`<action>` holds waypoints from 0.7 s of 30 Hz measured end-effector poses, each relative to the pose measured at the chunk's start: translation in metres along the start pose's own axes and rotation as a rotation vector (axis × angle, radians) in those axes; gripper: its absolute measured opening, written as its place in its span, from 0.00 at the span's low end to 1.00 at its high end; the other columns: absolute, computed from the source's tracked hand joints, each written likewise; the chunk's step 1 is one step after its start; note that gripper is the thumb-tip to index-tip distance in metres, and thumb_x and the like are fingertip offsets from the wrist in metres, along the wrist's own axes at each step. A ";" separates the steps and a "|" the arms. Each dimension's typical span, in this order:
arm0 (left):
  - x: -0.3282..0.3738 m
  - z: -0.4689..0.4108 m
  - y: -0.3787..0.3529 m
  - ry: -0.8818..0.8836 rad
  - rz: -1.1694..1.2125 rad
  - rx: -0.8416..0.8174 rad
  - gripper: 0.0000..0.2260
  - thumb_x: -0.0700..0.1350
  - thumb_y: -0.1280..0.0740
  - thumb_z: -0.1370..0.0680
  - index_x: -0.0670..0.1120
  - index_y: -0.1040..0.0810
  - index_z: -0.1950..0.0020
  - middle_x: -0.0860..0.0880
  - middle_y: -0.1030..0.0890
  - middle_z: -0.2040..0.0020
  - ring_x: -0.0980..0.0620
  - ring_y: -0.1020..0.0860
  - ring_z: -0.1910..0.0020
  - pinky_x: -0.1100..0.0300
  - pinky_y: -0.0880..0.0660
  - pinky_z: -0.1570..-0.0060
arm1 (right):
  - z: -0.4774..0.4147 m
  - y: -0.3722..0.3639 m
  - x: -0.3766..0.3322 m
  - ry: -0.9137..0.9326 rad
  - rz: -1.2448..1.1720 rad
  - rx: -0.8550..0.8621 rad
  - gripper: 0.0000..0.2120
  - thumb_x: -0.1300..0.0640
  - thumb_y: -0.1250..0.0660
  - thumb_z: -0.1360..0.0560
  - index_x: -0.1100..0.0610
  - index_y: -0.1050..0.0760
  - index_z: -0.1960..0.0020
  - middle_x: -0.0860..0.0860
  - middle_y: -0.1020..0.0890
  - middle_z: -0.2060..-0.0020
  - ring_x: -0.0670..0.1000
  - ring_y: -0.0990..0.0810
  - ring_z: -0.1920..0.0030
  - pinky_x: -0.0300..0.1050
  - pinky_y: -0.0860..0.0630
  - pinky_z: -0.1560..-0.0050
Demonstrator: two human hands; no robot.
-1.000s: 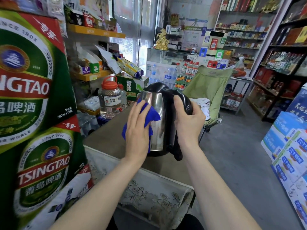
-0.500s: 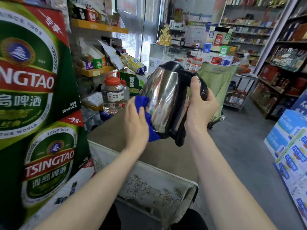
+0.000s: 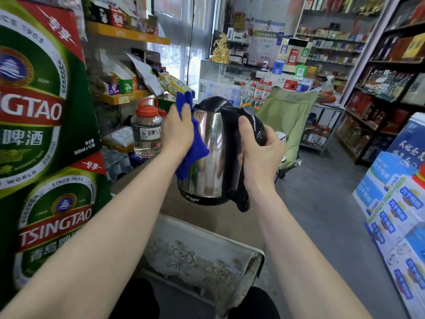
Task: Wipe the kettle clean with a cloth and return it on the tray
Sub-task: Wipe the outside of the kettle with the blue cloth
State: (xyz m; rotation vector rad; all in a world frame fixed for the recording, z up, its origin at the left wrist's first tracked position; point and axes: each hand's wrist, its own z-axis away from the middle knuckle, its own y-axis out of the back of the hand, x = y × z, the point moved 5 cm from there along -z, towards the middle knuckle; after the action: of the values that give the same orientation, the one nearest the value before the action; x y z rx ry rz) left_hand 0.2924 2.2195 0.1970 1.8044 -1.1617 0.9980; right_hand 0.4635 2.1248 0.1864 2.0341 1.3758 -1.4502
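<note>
Above the surface: right hand grips kettle, left hand clutches cloth; hard rubbing might wrench kettle free.

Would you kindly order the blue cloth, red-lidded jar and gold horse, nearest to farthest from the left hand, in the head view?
1. blue cloth, gripped by the left hand.
2. red-lidded jar, just left.
3. gold horse, on the far counter.

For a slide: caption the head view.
Left hand presses blue cloth on steel kettle; right hand grips its handle.
</note>
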 end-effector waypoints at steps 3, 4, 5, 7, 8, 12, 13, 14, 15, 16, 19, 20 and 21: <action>-0.030 -0.003 0.006 0.263 0.116 -0.101 0.17 0.53 0.47 0.16 0.46 0.23 0.52 0.47 0.21 0.56 0.49 0.20 0.56 0.60 0.27 0.60 | -0.003 0.004 -0.003 0.014 0.004 -0.055 0.19 0.48 0.23 0.28 0.56 0.28 0.67 0.54 0.30 0.72 0.53 0.35 0.71 0.47 0.36 0.71; -0.041 0.000 0.004 0.341 0.233 -0.152 0.16 0.53 0.45 0.16 0.46 0.22 0.52 0.44 0.18 0.55 0.53 0.19 0.58 0.61 0.23 0.58 | -0.005 0.005 -0.005 0.023 0.003 -0.072 0.20 0.49 0.24 0.27 0.60 0.29 0.66 0.57 0.31 0.72 0.54 0.36 0.72 0.47 0.37 0.72; -0.051 0.005 0.002 0.413 0.337 -0.205 0.16 0.53 0.44 0.16 0.46 0.21 0.49 0.42 0.16 0.50 0.53 0.18 0.57 0.60 0.21 0.51 | -0.009 0.007 -0.007 0.022 0.003 -0.090 0.21 0.49 0.24 0.26 0.61 0.29 0.66 0.59 0.32 0.72 0.55 0.37 0.72 0.47 0.38 0.73; -0.062 0.014 0.003 0.510 0.452 -0.281 0.15 0.54 0.40 0.17 0.46 0.18 0.46 0.43 0.15 0.47 0.50 0.16 0.53 0.54 0.21 0.45 | -0.019 0.011 -0.010 -0.010 0.000 -0.124 0.20 0.46 0.25 0.26 0.57 0.28 0.66 0.58 0.33 0.73 0.55 0.36 0.74 0.47 0.38 0.74; -0.064 0.018 0.004 0.525 0.475 -0.320 0.14 0.53 0.39 0.18 0.46 0.18 0.48 0.46 0.14 0.52 0.51 0.16 0.57 0.55 0.21 0.48 | -0.024 0.012 -0.010 -0.037 -0.025 -0.140 0.17 0.46 0.25 0.25 0.55 0.26 0.64 0.56 0.32 0.74 0.54 0.36 0.76 0.46 0.38 0.75; -0.064 0.026 0.007 0.504 0.461 -0.419 0.13 0.48 0.39 0.17 0.45 0.21 0.58 0.51 0.16 0.69 0.55 0.17 0.71 0.62 0.22 0.66 | -0.042 0.017 -0.007 -0.149 -0.152 -0.218 0.11 0.50 0.29 0.22 0.58 0.22 0.55 0.51 0.31 0.77 0.48 0.37 0.79 0.39 0.39 0.79; -0.061 0.028 0.008 0.488 0.439 -0.423 0.13 0.46 0.39 0.17 0.45 0.22 0.59 0.52 0.17 0.71 0.55 0.18 0.71 0.62 0.23 0.66 | -0.045 0.017 -0.006 -0.166 -0.164 -0.239 0.11 0.51 0.29 0.21 0.58 0.23 0.56 0.50 0.32 0.77 0.47 0.37 0.79 0.38 0.40 0.79; -0.057 0.029 0.008 0.473 0.431 -0.416 0.14 0.45 0.40 0.17 0.44 0.23 0.61 0.52 0.18 0.73 0.54 0.19 0.71 0.62 0.24 0.67 | -0.047 0.017 -0.006 -0.176 -0.168 -0.253 0.11 0.51 0.30 0.21 0.58 0.23 0.57 0.50 0.33 0.78 0.47 0.38 0.79 0.38 0.40 0.79; -0.055 0.027 0.008 0.458 0.442 -0.397 0.15 0.45 0.41 0.17 0.44 0.24 0.62 0.52 0.18 0.73 0.54 0.19 0.70 0.63 0.24 0.68 | -0.047 0.017 -0.005 -0.183 -0.167 -0.258 0.11 0.51 0.30 0.21 0.57 0.23 0.57 0.49 0.33 0.78 0.47 0.38 0.79 0.37 0.41 0.79; -0.052 0.024 0.008 0.439 0.456 -0.379 0.15 0.45 0.40 0.17 0.44 0.24 0.61 0.51 0.18 0.71 0.53 0.20 0.69 0.64 0.23 0.69 | -0.048 0.017 -0.003 -0.191 -0.165 -0.253 0.11 0.51 0.30 0.21 0.56 0.24 0.58 0.49 0.34 0.78 0.47 0.38 0.80 0.37 0.41 0.79; -0.042 0.014 0.009 0.377 0.472 -0.323 0.13 0.49 0.40 0.17 0.43 0.22 0.55 0.47 0.18 0.63 0.50 0.19 0.64 0.59 0.22 0.60 | -0.053 0.021 0.004 -0.232 -0.159 -0.202 0.13 0.49 0.31 0.20 0.56 0.25 0.58 0.48 0.33 0.78 0.46 0.38 0.80 0.38 0.40 0.80; -0.039 0.011 0.009 0.361 0.468 -0.315 0.13 0.49 0.40 0.17 0.44 0.22 0.54 0.47 0.18 0.63 0.50 0.19 0.64 0.58 0.23 0.59 | -0.057 0.023 0.005 -0.240 -0.121 -0.181 0.14 0.47 0.32 0.20 0.57 0.25 0.57 0.48 0.32 0.78 0.46 0.37 0.80 0.39 0.39 0.79; -0.036 0.009 0.007 0.340 0.452 -0.309 0.14 0.50 0.41 0.16 0.44 0.23 0.54 0.48 0.18 0.64 0.50 0.20 0.65 0.59 0.24 0.60 | -0.061 0.025 0.007 -0.243 -0.044 -0.163 0.16 0.45 0.33 0.20 0.57 0.25 0.55 0.48 0.31 0.78 0.46 0.35 0.79 0.40 0.37 0.78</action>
State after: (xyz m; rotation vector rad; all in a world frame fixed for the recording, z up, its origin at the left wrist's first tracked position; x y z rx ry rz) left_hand 0.2775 2.2218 0.1626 1.1007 -1.4411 1.2411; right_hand 0.5192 2.1574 0.2012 1.6770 1.3939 -1.4933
